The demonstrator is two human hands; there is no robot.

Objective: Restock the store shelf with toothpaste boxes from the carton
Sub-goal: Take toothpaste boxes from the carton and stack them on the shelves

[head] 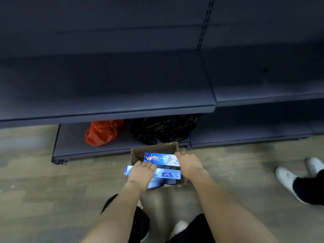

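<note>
A brown cardboard carton [154,149] stands open on the floor in front of the shelving. Blue toothpaste boxes lie in it; the top one [162,159] shows its printed face. My left hand [142,172] grips a second blue toothpaste box [168,173] that lies across the carton's near side and sticks out to the left. My right hand [188,163] holds the right end of the top box at the carton's right wall. The dark shelf [108,95] above is bare.
On the bottom shelf [70,146] behind the carton lie an orange plastic bag [102,132] and a black plastic bag [163,128]. Another person's white shoes [287,179] stand on the wooden floor at the right. My own legs and shoe are below.
</note>
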